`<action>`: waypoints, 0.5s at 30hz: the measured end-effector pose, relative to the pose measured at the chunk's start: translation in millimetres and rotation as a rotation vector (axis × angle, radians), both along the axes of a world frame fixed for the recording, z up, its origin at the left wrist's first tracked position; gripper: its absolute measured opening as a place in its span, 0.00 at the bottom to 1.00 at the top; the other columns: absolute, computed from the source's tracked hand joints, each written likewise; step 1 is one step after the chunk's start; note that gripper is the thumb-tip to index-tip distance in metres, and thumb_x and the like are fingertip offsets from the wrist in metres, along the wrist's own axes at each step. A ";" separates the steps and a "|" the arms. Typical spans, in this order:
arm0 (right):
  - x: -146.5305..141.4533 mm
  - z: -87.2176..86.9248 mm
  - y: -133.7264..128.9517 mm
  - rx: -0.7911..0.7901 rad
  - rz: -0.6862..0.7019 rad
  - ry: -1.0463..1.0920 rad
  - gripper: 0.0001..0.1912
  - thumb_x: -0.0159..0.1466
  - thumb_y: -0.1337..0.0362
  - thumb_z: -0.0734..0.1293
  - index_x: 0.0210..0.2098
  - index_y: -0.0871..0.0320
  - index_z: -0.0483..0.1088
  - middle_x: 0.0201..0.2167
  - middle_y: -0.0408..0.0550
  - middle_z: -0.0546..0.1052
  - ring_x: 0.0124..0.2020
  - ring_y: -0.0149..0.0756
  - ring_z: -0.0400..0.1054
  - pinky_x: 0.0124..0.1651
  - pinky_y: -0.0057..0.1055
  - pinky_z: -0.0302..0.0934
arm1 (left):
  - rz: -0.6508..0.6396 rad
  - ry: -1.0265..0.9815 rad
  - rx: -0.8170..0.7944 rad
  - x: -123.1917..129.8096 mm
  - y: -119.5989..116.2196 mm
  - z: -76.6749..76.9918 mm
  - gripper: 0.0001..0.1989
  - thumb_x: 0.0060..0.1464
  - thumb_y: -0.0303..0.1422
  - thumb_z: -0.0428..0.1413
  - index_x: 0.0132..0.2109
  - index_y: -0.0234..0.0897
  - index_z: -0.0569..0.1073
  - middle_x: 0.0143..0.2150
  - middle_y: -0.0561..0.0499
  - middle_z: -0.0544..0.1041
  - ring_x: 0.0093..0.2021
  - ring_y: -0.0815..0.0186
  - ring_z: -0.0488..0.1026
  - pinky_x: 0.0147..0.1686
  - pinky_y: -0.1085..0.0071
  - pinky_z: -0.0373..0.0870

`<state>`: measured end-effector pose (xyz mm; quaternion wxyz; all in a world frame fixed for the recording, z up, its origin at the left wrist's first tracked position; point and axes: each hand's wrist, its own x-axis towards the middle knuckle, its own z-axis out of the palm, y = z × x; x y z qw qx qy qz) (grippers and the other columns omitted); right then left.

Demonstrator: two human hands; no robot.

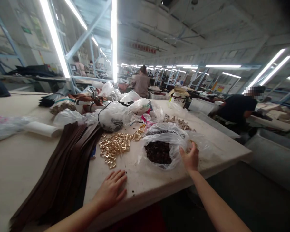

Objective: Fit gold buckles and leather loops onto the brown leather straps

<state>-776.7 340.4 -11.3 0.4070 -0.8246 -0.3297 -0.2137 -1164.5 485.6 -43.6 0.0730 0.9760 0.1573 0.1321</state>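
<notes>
Two bare hands work at one pale surface. The left hand lies palm down near its front edge, fingers extended, its grip holding nothing. The right hand touches the right side of one clear plastic bag; whether its grip is pinching anything I cannot tell. Many small dark pieces, too many to count, fill that bag. Dozens of gold buckles lie left of it, beside one bundle of dark brown strips and one white roll. At least three other people appear beyond.
</notes>
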 end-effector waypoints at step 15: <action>-74.0 -68.6 62.3 -0.475 0.388 -0.523 0.26 0.58 0.53 0.58 0.51 0.61 0.65 0.54 0.63 0.64 0.50 0.54 0.62 0.50 0.50 0.54 | 0.249 0.064 0.032 -37.3 -2.3 12.9 0.25 0.54 0.41 0.48 0.58 0.41 0.58 0.63 0.46 0.54 0.62 0.55 0.49 0.59 0.56 0.44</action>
